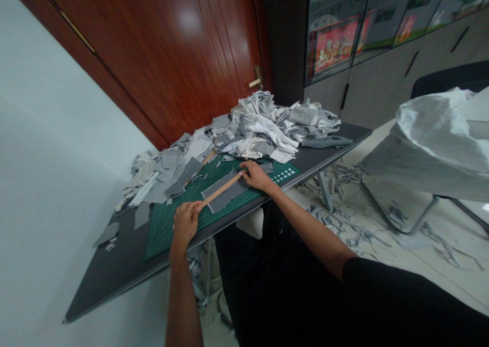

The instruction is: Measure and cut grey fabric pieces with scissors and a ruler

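Note:
A wooden ruler point(221, 189) lies across a grey fabric piece point(226, 200) on the green cutting mat point(162, 235). At the ruler's near left end, my left hand point(186, 220) has its fingers closed on it. My right hand point(255, 176) grips the far right end, thumb and fingers together on the wood. Part of the fabric's right end is hidden under my right hand. Just beyond that hand lies a dark, thin tool point(254, 159), partly covered, its kind unclear. A second wooden strip point(206, 161) rests among the scraps behind the mat.
Heaped grey and white fabric scraps point(263, 128) cover the back of the black table point(114, 273). A wooden door point(171, 46) stands behind. To the right, a chair point(416, 219) carries a translucent plastic bag point(431, 148). Fabric offcuts point(351, 230) litter the floor.

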A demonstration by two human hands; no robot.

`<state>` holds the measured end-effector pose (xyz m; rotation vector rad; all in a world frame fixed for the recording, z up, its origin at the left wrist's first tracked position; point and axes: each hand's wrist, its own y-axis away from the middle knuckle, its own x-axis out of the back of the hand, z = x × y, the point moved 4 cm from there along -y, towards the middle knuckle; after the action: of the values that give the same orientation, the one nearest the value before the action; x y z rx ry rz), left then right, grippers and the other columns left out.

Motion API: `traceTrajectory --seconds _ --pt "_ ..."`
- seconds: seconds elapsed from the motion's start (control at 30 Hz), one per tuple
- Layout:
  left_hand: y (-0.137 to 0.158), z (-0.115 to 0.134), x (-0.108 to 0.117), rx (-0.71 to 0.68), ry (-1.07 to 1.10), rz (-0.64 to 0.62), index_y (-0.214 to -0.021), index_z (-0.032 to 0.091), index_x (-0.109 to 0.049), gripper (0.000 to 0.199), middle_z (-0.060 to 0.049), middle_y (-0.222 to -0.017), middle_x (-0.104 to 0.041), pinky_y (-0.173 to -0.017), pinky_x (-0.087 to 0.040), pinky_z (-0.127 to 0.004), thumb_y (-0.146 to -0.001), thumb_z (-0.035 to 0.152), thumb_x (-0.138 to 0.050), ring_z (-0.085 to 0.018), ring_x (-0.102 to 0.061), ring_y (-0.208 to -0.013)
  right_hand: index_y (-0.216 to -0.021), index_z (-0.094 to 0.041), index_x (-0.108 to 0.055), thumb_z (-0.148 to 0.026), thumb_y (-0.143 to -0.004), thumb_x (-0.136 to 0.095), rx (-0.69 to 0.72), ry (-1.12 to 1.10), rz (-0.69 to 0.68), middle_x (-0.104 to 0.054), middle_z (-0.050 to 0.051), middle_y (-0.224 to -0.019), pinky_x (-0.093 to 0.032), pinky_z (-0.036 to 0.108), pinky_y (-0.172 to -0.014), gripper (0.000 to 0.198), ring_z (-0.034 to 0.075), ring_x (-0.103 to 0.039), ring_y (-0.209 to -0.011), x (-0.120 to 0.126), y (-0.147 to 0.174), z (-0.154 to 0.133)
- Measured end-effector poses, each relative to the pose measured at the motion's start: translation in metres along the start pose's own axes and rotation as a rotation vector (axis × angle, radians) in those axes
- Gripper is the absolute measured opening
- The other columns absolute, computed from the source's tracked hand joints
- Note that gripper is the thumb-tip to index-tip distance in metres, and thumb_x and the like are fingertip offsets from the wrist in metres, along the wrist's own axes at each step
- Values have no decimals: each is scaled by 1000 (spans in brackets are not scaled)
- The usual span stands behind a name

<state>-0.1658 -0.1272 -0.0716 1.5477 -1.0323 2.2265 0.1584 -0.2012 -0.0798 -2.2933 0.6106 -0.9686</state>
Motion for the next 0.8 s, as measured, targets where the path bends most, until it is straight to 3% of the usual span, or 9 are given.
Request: traceTrajectory --seconds 0.4,0.8 --pt "-2 -4 -2 -64 22 40 -115 17 -72 42 -14 -112 -70 -100 -47 -46 -102 38 -38 -31 -60 -110 -118 -14 -60 -15 -88 -50 -32 -23 42 -64 16 -119 -44 45 -110 32 28 -58 -118 3 -1 3" --pt "3 -16 8 132 -85 167 -111 18 -71 37 -15 -107 -68 -100 -45 -50 -100 32 -39 -33 -59 -108 -120 -15 -62 -12 -82 -49 -71 -39 40 -63 14 -115 -49 45 -103 40 28 -59 -110 6 0 1"
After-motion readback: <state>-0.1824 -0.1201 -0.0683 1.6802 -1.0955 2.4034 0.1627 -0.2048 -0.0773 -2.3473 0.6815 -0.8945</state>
